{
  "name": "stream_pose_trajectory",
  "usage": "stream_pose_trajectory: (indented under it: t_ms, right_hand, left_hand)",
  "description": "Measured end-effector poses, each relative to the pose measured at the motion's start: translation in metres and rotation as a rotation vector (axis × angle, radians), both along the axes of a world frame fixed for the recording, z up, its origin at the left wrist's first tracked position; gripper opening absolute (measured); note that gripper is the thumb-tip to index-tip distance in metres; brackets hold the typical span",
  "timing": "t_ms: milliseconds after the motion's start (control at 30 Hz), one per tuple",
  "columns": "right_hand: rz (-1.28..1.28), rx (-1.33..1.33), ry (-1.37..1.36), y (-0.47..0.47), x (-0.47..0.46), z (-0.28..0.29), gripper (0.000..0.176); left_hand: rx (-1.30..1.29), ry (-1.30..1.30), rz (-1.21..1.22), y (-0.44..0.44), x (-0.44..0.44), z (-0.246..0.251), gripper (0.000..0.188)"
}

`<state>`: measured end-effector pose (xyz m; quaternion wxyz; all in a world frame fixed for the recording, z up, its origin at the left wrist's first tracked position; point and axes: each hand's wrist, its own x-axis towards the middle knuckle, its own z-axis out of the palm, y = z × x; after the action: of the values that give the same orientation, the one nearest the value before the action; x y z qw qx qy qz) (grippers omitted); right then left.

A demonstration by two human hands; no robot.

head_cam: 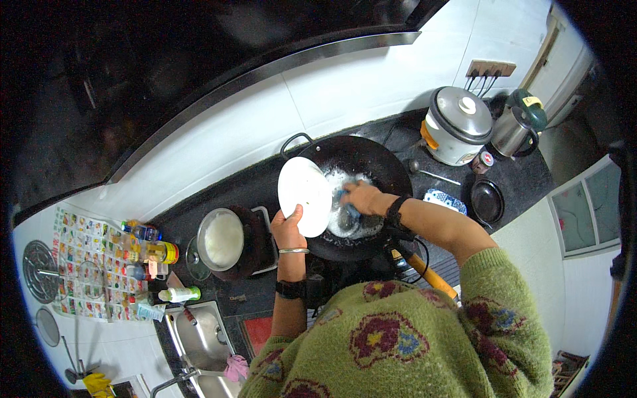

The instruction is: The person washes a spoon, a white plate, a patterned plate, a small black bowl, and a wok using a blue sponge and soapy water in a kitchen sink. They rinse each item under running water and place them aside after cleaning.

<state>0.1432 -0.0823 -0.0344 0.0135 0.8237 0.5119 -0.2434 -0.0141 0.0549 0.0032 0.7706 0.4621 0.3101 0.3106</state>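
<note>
My left hand [290, 230] grips the rim of a white plate [306, 196], thumb on top, and holds it tilted over the left side of a black wok [390, 164]. White suds [338, 179] and water lie in the wok's bottom. My right hand [366, 196] is down in the wok, its fingers curled on a blue cloth or sponge [351, 206] amid the foam. The fingertips are partly blurred. A metal loop handle [293, 142] stands at the wok's far rim, and a yellow-brown wooden handle [430, 276] points back toward me.
Left of the wok stands a pot of pale contents [220, 240], with a glass lid [196, 261] beside it. Bottles [161, 252] and a steel sink [199, 331] are farther left. On the right are a rice cooker [460, 122], ladle [435, 175], kettle [512, 132] and black lid [486, 201].
</note>
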Motion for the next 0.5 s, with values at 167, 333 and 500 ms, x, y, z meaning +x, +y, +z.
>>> stream_pose_trajectory:
  t_ms: [167,333,500]
  right_hand:
    - [-0.258,0.532,0.32,-0.006,0.017,0.031,0.039]
    - [-0.181,1.134,0.448,-0.004,-0.031,0.074,0.035]
    - [-0.106,1.149,0.165,0.008,-0.059,0.077,0.029]
  left_hand:
    - [-0.017,-0.034,-0.078,-0.002,0.003,-0.007,0.023]
    - [-0.135,-0.157,-0.281,-0.011,0.018,-0.011,0.035]
    - [-0.195,-0.189,-0.34,-0.019,0.026,-0.004,0.042]
